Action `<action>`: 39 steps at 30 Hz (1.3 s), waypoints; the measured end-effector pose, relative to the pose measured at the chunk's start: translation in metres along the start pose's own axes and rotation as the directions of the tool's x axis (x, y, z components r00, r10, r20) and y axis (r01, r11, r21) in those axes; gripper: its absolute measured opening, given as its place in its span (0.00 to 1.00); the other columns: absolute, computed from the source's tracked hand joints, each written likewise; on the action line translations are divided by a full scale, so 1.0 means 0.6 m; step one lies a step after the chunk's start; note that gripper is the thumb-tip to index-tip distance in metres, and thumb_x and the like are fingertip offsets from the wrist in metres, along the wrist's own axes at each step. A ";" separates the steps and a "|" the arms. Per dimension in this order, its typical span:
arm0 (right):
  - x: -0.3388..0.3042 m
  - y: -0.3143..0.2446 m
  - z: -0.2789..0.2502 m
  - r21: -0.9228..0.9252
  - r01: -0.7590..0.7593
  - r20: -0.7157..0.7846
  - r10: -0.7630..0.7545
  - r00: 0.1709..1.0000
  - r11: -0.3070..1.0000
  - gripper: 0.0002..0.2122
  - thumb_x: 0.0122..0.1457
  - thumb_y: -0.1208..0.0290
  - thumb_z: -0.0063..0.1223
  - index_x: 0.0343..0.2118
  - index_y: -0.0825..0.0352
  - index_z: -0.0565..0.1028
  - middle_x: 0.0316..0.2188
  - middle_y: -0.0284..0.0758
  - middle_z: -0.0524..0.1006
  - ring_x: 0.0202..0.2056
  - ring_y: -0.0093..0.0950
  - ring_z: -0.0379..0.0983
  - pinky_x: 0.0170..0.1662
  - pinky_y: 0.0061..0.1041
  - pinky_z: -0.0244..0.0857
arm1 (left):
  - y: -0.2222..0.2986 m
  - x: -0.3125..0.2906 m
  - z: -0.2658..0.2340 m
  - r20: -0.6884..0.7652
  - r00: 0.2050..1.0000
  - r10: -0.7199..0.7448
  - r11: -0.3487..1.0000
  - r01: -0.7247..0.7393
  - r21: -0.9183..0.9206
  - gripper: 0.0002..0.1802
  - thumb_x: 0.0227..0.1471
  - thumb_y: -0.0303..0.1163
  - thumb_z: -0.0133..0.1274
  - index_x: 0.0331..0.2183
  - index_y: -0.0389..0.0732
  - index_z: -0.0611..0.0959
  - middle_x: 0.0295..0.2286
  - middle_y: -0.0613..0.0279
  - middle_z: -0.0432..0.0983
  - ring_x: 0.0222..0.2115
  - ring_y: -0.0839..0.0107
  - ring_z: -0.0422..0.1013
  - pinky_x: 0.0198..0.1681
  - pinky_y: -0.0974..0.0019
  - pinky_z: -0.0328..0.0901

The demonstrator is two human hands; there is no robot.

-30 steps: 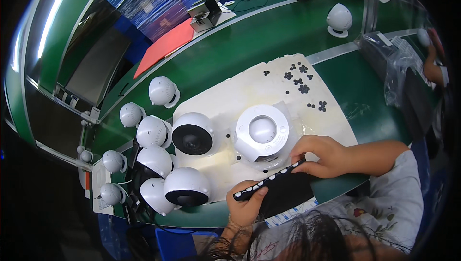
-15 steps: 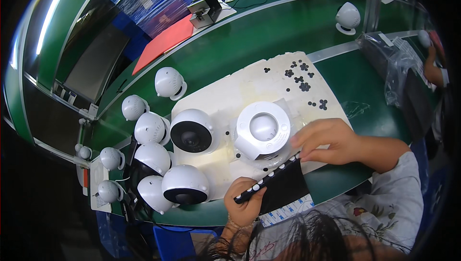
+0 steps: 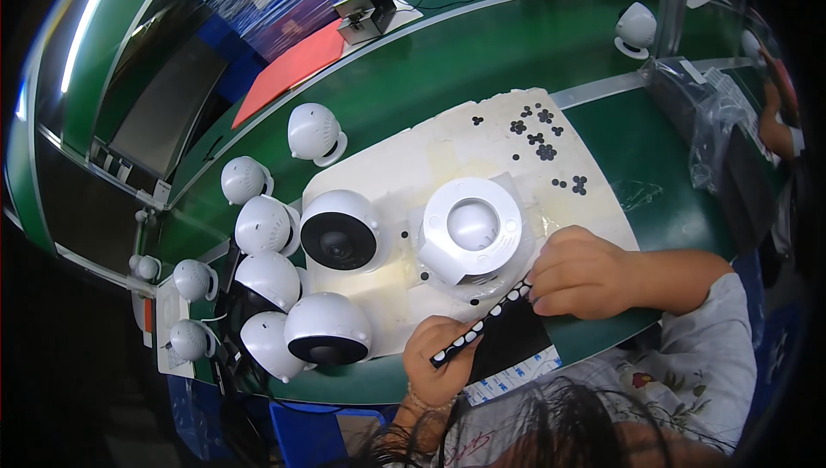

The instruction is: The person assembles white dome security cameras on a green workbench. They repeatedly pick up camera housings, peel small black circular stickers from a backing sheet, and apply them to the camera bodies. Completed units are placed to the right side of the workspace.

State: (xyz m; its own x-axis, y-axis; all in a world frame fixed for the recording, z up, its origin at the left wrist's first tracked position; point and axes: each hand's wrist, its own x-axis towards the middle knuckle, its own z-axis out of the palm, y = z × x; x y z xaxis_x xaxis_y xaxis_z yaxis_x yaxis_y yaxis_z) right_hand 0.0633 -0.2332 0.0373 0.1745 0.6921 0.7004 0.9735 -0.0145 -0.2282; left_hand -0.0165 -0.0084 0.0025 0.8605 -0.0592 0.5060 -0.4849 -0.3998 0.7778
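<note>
Dotted black strip slants between two hands at the near side of a green desk.

Nearest the person lie a blue-printed white sheet and a black sheet; the left hand pinches the strip's lower end, while the right hand bunches its fingers at the upper end, though whether that grip pinches the strip cannot be told. Just beyond, a white ring-based device sits ring upward on a pale board, with a black-faced white camera to its left. Farther off are clustered black dots, then a red sheet and a metal box.
</note>
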 end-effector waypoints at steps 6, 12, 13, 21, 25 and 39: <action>0.016 -0.011 0.022 0.325 -0.149 -0.268 0.242 0.932 0.934 0.10 0.43 0.79 0.54 0.30 0.62 0.71 0.32 0.33 0.70 0.37 0.31 0.66 0.39 0.28 0.58 | 0.003 0.006 -0.001 0.047 0.999 0.017 1.000 -0.017 -0.004 0.13 0.29 0.16 0.55 0.26 0.33 0.79 0.20 0.56 0.72 0.23 0.63 0.68 0.28 0.67 0.63; 0.043 -0.024 -0.002 0.480 -0.470 0.303 0.363 0.881 0.741 0.10 0.46 0.75 0.54 0.33 0.63 0.70 0.26 0.33 0.67 0.23 0.28 0.64 0.27 0.26 0.57 | -0.001 0.004 -0.001 0.068 0.996 0.056 0.998 -0.058 0.016 0.16 0.27 0.16 0.55 0.28 0.33 0.79 0.20 0.57 0.72 0.23 0.62 0.68 0.28 0.66 0.63; 0.042 -0.024 0.000 0.460 -0.429 0.282 0.330 0.901 0.777 0.09 0.47 0.74 0.53 0.33 0.64 0.70 0.23 0.33 0.66 0.21 0.28 0.63 0.25 0.26 0.56 | -0.001 0.005 -0.001 0.076 0.996 0.043 0.999 -0.044 0.013 0.16 0.27 0.16 0.54 0.28 0.33 0.79 0.20 0.57 0.72 0.22 0.62 0.68 0.28 0.66 0.63; 0.025 -0.020 0.015 0.300 -0.089 0.063 0.073 0.995 0.950 0.11 0.48 0.68 0.53 0.33 0.66 0.69 0.18 0.33 0.61 0.19 0.28 0.61 0.23 0.26 0.55 | -0.004 0.005 0.007 0.040 0.999 -0.016 0.999 0.017 -0.028 0.11 0.28 0.16 0.54 0.23 0.32 0.78 0.17 0.58 0.70 0.19 0.68 0.65 0.23 0.70 0.59; 0.034 -0.009 -0.008 0.459 -0.425 0.294 0.318 0.901 0.780 0.14 0.47 0.78 0.52 0.38 0.65 0.66 0.25 0.34 0.66 0.22 0.27 0.64 0.27 0.23 0.58 | -0.012 0.006 0.015 -0.051 0.993 0.104 0.993 -0.101 0.062 0.13 0.29 0.16 0.55 0.26 0.35 0.79 0.29 0.52 0.71 0.23 0.68 0.66 0.25 0.70 0.60; 0.103 0.089 -0.012 0.599 -0.554 0.106 0.628 0.771 0.578 0.28 0.48 0.88 0.40 0.53 0.64 0.49 0.43 0.41 0.58 0.31 0.18 0.64 0.36 0.16 0.60 | -0.019 0.007 0.005 0.189 0.972 0.139 0.934 -0.192 0.302 0.24 0.22 0.22 0.55 0.32 0.40 0.79 0.48 0.60 0.63 0.30 0.63 0.67 0.32 0.65 0.61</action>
State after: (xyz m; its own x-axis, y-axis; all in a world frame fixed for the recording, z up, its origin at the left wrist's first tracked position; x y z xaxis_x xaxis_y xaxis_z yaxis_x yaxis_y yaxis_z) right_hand 0.1270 -0.1962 0.0732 0.7307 0.6004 0.3249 0.3778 0.0408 -0.9250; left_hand -0.0069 -0.0068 -0.0055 0.7984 -0.2857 0.5300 -0.5710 -0.6384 0.5161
